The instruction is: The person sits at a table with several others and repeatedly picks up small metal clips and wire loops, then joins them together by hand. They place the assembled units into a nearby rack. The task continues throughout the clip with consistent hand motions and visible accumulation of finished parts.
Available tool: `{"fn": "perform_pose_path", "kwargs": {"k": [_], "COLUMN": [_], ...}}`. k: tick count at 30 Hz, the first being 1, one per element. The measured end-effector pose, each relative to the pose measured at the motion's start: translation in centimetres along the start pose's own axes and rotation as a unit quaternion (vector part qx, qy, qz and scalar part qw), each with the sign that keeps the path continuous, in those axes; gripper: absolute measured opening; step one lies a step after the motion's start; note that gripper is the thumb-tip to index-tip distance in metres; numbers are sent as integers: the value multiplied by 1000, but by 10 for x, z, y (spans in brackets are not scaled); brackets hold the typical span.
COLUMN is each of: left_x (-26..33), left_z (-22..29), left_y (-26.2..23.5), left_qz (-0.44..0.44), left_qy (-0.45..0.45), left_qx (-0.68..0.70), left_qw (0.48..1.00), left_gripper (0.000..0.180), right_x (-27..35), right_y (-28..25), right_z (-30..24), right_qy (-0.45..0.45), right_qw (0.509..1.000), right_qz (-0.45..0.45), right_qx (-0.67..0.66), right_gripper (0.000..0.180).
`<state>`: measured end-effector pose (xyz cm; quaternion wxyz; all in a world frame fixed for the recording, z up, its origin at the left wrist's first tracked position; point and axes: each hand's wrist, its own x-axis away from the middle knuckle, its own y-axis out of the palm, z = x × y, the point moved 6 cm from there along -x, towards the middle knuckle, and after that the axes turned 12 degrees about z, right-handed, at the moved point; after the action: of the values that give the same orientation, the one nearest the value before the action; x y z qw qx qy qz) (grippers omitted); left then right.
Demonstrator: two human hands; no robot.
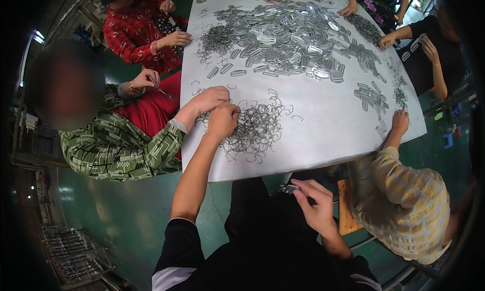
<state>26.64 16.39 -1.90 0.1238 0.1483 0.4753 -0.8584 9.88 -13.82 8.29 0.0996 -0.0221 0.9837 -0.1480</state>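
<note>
My left hand point(223, 122) is at the left edge of a pile of thin bent wire hooks point(255, 127) on the white-topped table point(323, 124). Its fingers are drawn together, and whatever they pinch is hidden. A neighbour's hand point(211, 99) lies just beyond it, almost touching, over the same pile. Below the table's near edge, close to my lap, my right hand point(319, 206) pinches small shiny metal pieces point(289, 188) between thumb and fingers. They look like slotted buckles; their exact shape is too small to tell.
A large heap of flat slotted metal buckles point(290, 36) covers the table's far middle. A smaller buckle group point(371, 99) lies at right, with more wire hooks point(214, 41) at far left. Several people work around the edges; one in a plaid shirt point(404, 205) sits close at my right.
</note>
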Motion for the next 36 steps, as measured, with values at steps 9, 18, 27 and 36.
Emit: {"fn": "perform_pose_path", "kwargs": {"k": [9,18,27,36], "left_x": [-12,-13,-6,-26], "left_z": [47,24,-31,5], "left_y": [36,45,5,21], "left_qz": [-39,-100,-73,-58], "left_qy": [-16,-29,-284,-37], "left_qx": [-23,-53,258,9], "left_qw": [999,993,921,998], "left_gripper": [13,18,14,15], "right_x": [1,-1,-5,-4], "right_y": [3,-6,0,2], "right_z": [-4,-11,-16,-14], "right_qy": [-18,-16,-15,-12], "right_qw": [1000,1000,999,999], "right_qz": [-11,-2,-30,-37], "right_qx": [-19,-15,-23,-18], "right_gripper": [26,27,27,27]}}
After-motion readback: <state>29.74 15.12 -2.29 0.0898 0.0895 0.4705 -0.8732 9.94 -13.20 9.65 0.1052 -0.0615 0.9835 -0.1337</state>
